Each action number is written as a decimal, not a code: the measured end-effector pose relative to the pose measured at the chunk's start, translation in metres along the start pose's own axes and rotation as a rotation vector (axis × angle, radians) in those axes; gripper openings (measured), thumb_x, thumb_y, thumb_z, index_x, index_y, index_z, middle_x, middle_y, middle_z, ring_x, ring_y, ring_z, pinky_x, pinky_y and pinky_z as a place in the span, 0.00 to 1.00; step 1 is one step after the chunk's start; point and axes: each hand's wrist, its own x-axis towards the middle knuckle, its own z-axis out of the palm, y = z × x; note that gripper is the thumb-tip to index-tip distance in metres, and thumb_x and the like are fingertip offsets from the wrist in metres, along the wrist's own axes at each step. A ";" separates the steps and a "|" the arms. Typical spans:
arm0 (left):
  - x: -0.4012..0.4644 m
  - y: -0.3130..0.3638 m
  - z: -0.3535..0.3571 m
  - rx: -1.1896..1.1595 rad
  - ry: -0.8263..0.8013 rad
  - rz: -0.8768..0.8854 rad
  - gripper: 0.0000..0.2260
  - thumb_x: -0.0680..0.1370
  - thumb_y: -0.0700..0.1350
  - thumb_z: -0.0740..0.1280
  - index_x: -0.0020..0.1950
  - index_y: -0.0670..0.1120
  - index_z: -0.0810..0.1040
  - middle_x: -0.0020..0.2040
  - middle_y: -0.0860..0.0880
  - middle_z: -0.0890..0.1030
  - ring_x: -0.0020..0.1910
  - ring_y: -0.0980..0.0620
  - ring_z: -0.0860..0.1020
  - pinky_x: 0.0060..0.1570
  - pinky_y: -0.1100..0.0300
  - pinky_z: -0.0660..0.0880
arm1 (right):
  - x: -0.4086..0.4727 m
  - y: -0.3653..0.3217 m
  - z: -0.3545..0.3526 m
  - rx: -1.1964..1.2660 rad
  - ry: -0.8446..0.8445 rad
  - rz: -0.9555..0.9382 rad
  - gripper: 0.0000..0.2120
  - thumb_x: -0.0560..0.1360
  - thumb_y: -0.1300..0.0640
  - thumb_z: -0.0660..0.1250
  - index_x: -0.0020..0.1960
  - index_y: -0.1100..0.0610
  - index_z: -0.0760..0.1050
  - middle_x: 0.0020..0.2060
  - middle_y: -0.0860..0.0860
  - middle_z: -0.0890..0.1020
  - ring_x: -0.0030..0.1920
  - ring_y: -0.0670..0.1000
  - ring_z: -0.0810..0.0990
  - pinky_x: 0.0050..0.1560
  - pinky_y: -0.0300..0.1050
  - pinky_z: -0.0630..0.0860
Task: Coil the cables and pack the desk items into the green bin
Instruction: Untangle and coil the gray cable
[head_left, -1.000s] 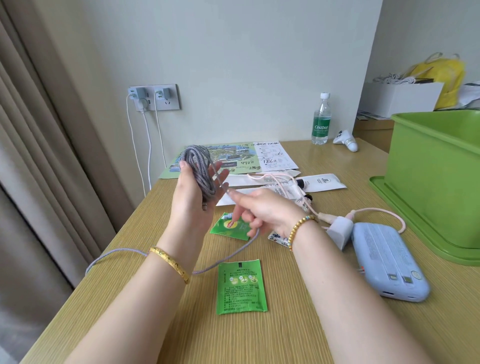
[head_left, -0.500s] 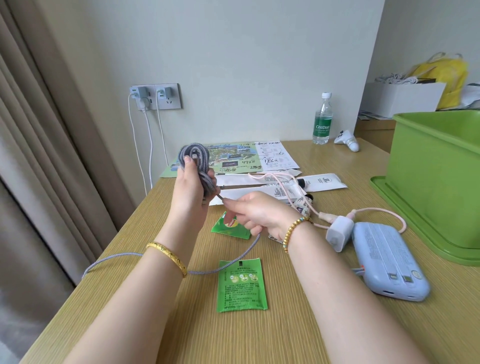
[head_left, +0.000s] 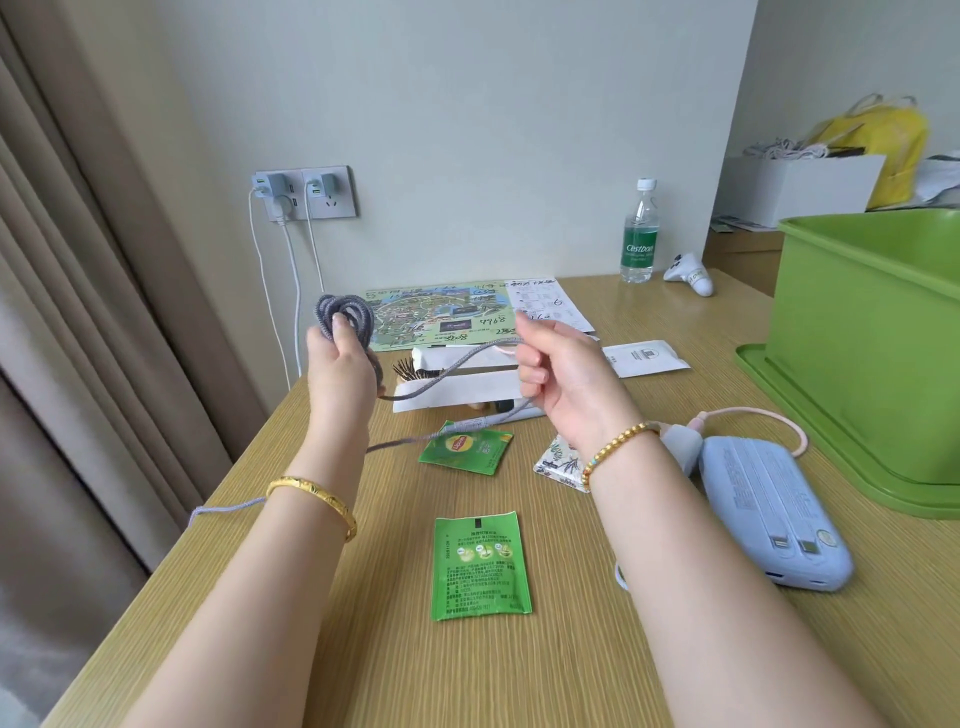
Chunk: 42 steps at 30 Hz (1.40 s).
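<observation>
Pale green-grey wall (head_left: 467, 104) at 12 o'clock, double socket (head_left: 306, 193) with plugged chargers at 11. Beige curtain (head_left: 78, 286) at 9. Light wood desk (head_left: 363, 649) (fine grain) fills lower half. Soft, even daylight.

1. Cable (head_left: 441, 371): grey, braided weave.
2. Bin (head_left: 872, 358): bright green, on a matching green lid (head_left: 810, 431).
3. Worktop (head_left: 519, 670): pale yellow wood grain.
4. Power bank (head_left: 769, 514): light blue; its cord (head_left: 753, 413) pale pink.
5. Near sachet (head_left: 480, 566): green with white print; far sachet (head_left: 465, 447): green with a yellow logo.
6. Small packet (head_left: 561, 460): white with a leaf pattern.
7. Map (head_left: 441, 314): multicoloured, green-edged.
8. Bottle (head_left: 640, 234): clear, green label, white cap.
9. Bag (head_left: 883, 140): yellow.
10. Curtain (head_left: 78, 312): beige.
</observation>
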 end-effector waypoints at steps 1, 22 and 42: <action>0.001 -0.001 0.000 0.054 -0.043 -0.013 0.11 0.81 0.53 0.51 0.52 0.48 0.66 0.55 0.37 0.77 0.55 0.39 0.77 0.58 0.42 0.74 | 0.000 -0.003 -0.001 0.044 -0.021 -0.009 0.10 0.76 0.58 0.65 0.38 0.53 0.67 0.20 0.44 0.66 0.19 0.42 0.60 0.19 0.32 0.57; -0.034 -0.004 0.009 0.518 -0.903 0.342 0.12 0.76 0.44 0.64 0.59 0.48 0.68 0.49 0.42 0.78 0.49 0.43 0.77 0.52 0.48 0.74 | -0.007 -0.007 0.000 -0.051 -0.274 -0.254 0.07 0.79 0.63 0.57 0.49 0.55 0.73 0.39 0.51 0.84 0.31 0.43 0.68 0.25 0.33 0.60; -0.042 0.008 0.012 0.393 -0.838 0.138 0.08 0.80 0.47 0.59 0.45 0.46 0.73 0.33 0.52 0.78 0.27 0.56 0.77 0.24 0.67 0.72 | 0.004 0.008 -0.007 -0.668 -0.018 -0.143 0.06 0.74 0.59 0.68 0.39 0.53 0.74 0.33 0.44 0.77 0.29 0.36 0.74 0.23 0.23 0.64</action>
